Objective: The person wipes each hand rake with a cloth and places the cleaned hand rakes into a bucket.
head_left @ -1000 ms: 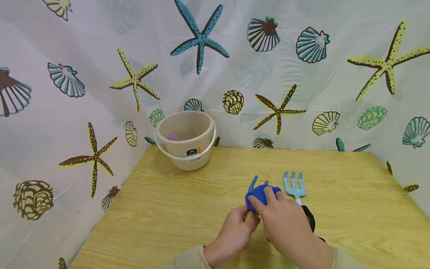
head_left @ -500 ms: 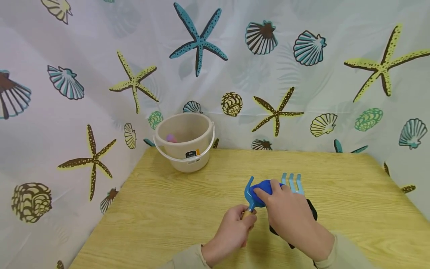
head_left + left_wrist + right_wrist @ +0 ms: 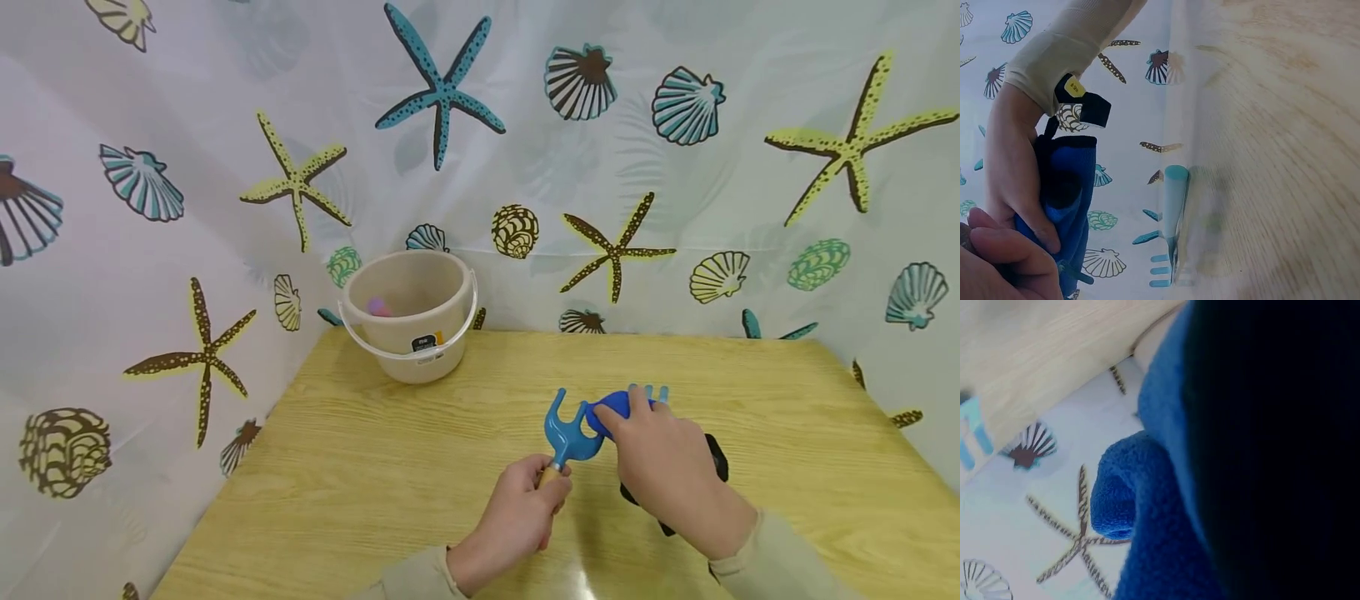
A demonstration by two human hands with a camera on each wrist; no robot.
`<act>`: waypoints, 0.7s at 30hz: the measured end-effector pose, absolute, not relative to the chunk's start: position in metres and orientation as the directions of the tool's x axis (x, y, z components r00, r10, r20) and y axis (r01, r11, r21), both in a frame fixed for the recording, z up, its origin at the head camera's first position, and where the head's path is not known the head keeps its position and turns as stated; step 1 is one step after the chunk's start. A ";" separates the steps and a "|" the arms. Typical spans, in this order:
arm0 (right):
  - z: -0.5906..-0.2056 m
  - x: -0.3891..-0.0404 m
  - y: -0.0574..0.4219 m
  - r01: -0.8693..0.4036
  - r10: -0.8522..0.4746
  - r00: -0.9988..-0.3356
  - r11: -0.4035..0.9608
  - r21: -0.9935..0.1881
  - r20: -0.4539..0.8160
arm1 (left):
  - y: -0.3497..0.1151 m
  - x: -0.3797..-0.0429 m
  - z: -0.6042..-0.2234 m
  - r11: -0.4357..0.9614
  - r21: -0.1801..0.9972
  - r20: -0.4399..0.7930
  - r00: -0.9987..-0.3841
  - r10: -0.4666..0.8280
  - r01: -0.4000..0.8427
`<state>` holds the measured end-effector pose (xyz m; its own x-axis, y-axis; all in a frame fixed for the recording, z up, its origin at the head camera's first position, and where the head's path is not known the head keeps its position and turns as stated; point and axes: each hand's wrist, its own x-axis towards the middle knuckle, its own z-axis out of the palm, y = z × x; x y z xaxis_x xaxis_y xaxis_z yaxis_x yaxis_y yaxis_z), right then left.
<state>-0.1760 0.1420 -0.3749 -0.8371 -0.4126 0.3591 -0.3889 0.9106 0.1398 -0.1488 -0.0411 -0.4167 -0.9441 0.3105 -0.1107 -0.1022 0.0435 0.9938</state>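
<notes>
Fingers of the left hand (image 3: pixel 517 510) wrap the wooden handle (image 3: pixel 551 475) of a glossy blue fork (image 3: pixel 572 442), raised above the grained tabletop (image 3: pixel 375 483); those of the right hand (image 3: pixel 667 462) clamp a fuzzy, bunched blue cloth (image 3: pixel 609 410) at its curved tines. Wiping appears in hand; the next move probably calls for steady support and light pressure along each tine. Nearby lies a smooth, pale-blue fork (image 3: pixel 1175 215).

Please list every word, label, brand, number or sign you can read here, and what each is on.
No text is clearly legible.
Black-and-orange label on the bucket: lettering too small to read.
Yellow sticker on the black device at the wrist of the right hand: dark marks, too small and blurred to read.
</notes>
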 end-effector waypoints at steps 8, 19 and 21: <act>-0.371 -0.156 0.131 -0.421 -0.442 -0.829 0.897 0.138 0.344 | -0.043 -0.149 -0.414 0.026 0.993 -0.120 -0.943 0.311 -0.118; -0.375 -0.139 0.123 -0.440 -0.505 -0.742 0.863 0.248 0.441 | -0.041 -0.148 -0.413 -0.011 0.993 -0.111 -0.948 0.298 -0.120; -0.376 -0.136 0.120 -0.458 -0.518 -0.721 0.854 0.245 0.459 | -0.042 -0.150 -0.413 -0.006 0.994 -0.100 -0.952 0.289 -0.106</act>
<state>-0.1361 0.1203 -0.3764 -0.7214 -0.5184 0.4592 -0.4581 0.8545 0.2450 -0.1495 -0.0417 -0.4132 -0.9519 0.2894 -0.1003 -0.1065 -0.0057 0.9943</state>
